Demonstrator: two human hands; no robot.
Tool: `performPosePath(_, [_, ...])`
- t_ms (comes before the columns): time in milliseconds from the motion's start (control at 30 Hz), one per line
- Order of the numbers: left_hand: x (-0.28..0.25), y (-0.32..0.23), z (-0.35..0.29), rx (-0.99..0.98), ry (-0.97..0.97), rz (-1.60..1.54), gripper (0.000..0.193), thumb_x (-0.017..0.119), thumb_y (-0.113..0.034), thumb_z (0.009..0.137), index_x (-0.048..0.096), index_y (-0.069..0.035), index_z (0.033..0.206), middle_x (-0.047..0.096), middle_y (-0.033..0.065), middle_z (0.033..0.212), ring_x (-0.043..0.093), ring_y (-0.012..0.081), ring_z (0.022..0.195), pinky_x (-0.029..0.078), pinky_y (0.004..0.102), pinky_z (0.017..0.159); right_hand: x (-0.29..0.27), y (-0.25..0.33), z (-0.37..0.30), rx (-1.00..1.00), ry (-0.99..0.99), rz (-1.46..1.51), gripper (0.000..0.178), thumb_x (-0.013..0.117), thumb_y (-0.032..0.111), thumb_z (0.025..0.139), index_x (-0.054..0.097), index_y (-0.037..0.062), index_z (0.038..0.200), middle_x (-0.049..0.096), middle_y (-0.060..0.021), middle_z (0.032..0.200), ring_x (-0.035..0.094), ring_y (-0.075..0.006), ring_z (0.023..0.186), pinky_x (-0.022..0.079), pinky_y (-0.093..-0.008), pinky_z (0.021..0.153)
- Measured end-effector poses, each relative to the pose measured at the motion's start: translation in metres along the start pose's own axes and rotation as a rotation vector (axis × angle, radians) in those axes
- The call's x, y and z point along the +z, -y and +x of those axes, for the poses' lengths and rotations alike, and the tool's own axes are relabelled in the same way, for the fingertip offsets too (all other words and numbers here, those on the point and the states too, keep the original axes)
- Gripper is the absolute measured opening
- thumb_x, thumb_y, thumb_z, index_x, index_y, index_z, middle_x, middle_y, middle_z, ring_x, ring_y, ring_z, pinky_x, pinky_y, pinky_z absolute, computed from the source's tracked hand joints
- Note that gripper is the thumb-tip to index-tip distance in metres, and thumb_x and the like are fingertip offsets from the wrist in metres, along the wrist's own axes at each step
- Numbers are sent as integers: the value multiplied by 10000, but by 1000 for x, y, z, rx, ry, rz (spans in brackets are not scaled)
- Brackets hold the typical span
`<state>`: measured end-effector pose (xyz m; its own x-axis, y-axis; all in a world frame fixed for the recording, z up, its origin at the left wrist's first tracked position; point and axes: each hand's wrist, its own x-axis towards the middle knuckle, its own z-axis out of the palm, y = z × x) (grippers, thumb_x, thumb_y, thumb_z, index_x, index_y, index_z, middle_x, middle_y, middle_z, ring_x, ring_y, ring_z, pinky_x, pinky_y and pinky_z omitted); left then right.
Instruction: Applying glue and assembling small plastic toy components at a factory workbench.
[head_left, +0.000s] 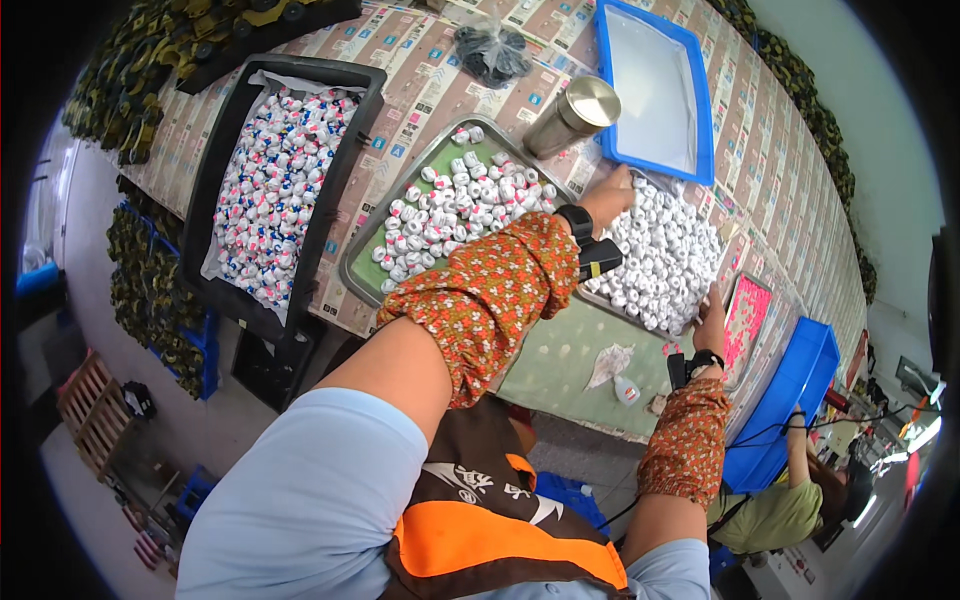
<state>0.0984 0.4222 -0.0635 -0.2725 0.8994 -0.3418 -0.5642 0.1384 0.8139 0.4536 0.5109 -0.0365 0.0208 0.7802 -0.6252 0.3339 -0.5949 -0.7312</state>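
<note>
A tray (612, 307) heaped with small round white pieces (660, 255) lies in front of me on the table. My left hand (608, 198) is closed at its far left corner, next to a steel canister (572, 117). At the opposite, near right side, my right hand (711, 325) grips the tray's edge, its fingers partly hidden. To the left stands a second tray (362, 272) with a green bottom, holding white pieces with dark and pink marks. A pink tray (746, 318) of small pink parts is beside my right hand.
A black crate (197, 262) full of white, pink and blue pieces stands at left. A blue-rimmed tray (707, 110) and a bag of dark parts (492, 55) lie farther back. A small bottle (626, 390) rests near the front edge. Another person (785, 510) is beyond the blue bin (790, 400) at right.
</note>
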Motion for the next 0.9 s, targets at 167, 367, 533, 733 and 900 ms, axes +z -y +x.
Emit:
performPosePath(167, [-8,-18,-30,-40,140,-69,877,543,-105,829,213,17,1633,353,195,1644,403,297,1432,330,341,1148,14,20,-24,-289,87,-122,597,399,396,1101,338,124,1628,359,-76,1665,278,-262,1555,230,-466,1218])
performPosePath(367, [-23,-87,-144,-147,295,-201,677,429,-88,977,256,-37,1630,280,187,1681,267,268,1558,156,423,1271,26,23,-129,-566,-73,-119,341,596,330,1039,715,47,1185,709,-38,1129,630,-142,1054,476,-310,908])
performPosePath(533, [-90,-103,-241,-355,285,-71,646,530,-193,989,339,-83,1596,413,135,1608,424,271,1448,331,444,1188,73,-75,-244,-445,190,-215,70,665,94,968,650,28,985,645,6,901,556,-81,781,466,-264,706])
performPosePath(733, [-141,-103,-332,-633,286,7,482,592,-136,969,546,-62,1444,561,65,1448,540,185,1309,400,342,1110,125,-166,-274,-523,237,-634,318,820,107,741,591,60,955,533,-123,958,559,-274,870,485,-366,779])
performPosePath(900, [-191,-117,-404,-515,478,205,363,522,-41,948,644,-1,1287,504,156,1539,486,225,1399,336,366,1183,122,-181,-233,-420,201,-696,354,854,102,655,568,73,862,490,-75,886,499,-253,822,453,-364,750])
